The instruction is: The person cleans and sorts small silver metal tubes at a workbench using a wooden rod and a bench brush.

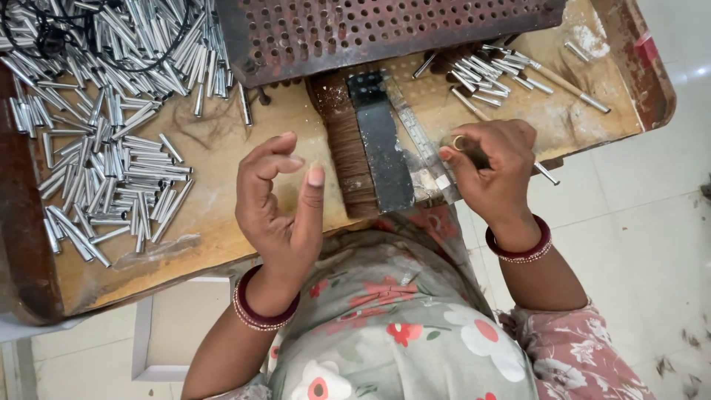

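Observation:
My left hand (281,200) is raised over the wooden workbench (215,200), palm turned up, fingers curled apart, holding nothing. My right hand (492,167) grips a small metal tube (461,142) with its round open end facing up; a silver end pokes out below the hand (546,174). Between the hands lies a bundle of brown bristle hair (348,148) under a dark metal plate (385,148) beside a metal ruler strip (422,141).
Many loose silver metal tubes (111,155) are heaped at the left. A rusty perforated metal plate (370,26) sits at the back. Several tubes with bristles (489,74) lie at the right. A black cable (44,37) coils at top left. White tiled floor (637,207) lies right.

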